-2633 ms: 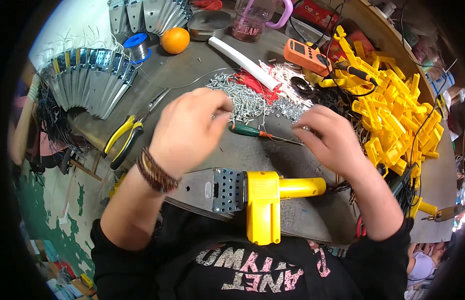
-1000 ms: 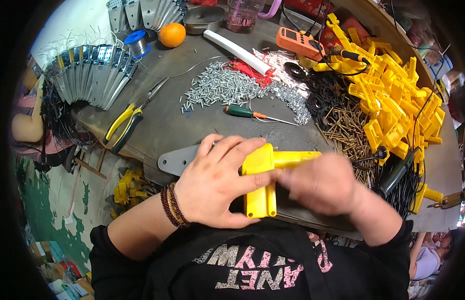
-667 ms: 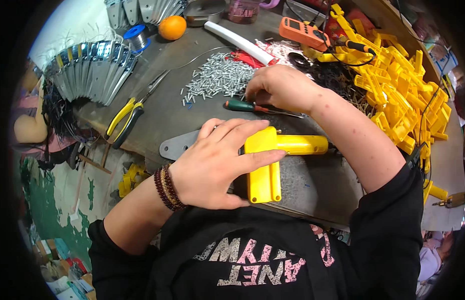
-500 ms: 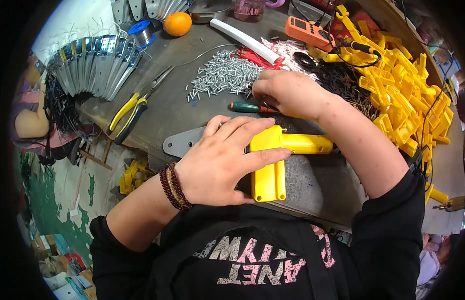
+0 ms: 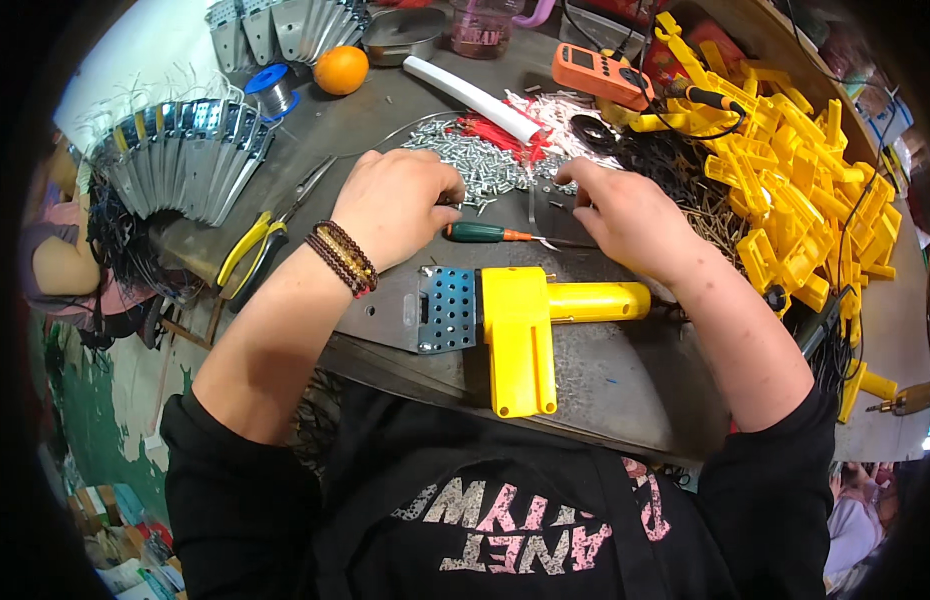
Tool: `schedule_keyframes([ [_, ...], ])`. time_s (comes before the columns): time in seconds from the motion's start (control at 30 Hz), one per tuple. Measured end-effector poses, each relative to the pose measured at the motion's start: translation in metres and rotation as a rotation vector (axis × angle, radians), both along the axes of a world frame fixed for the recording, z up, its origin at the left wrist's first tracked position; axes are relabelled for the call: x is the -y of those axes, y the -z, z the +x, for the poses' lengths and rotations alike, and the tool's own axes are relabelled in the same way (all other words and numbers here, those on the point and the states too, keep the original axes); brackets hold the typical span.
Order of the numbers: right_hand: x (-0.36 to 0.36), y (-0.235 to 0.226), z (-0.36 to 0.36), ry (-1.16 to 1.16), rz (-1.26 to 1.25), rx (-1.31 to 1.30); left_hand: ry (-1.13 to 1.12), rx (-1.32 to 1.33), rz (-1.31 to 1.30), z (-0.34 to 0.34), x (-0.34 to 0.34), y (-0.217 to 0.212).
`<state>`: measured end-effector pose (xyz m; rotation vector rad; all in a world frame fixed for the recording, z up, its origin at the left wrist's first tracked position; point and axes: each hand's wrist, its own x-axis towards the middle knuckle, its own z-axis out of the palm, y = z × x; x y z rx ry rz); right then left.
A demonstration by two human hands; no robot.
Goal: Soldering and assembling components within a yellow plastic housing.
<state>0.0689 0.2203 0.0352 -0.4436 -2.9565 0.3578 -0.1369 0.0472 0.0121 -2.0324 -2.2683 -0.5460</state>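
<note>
Visibly, liquid point(image 5: 479, 44) is held in one mug point(image 5: 487, 14); one screw pile point(image 5: 477, 163) is flanked by half-curled left hand point(image 5: 397, 205) and right hand point(image 5: 633, 215), any pinch indiscernible.

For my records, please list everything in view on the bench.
Housing with plate: 1, yellow and grey, front
Screwdriver: 1, green, centre
Pliers: 1, yellow and black, left
Screws: many, silver, centre
Small parts: many, mixed, beside screws
Tube: 1, white, back
Spool: 1, blue, back left
Orange: 1, orange, back
Bowl: 1, grey, back
Cup: 1, pink, back
Meter: 1, orange, back right
Yellow parts: many, yellow, right
Plates: many, grey, left
Left hand, right hand: 2, bare, near screws
</note>
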Motion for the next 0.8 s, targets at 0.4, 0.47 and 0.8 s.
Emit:
schedule_keyframes([
  [0.4, -0.022, 0.016, -0.027, -0.044, 0.208, 0.141, 0.074, 0.870, 0.046, 0.052, -0.002, -0.019],
  [0.47, -0.014, 0.009, -0.015, -0.049, 0.159, 0.077, 0.177, 0.970, 0.001, 0.063, -0.001, -0.016],
  [0.8, 0.048, -0.013, 0.104, -0.127, -0.125, -0.301, 0.063, 1.032, 0.042, 0.075, 0.024, -0.003],
])
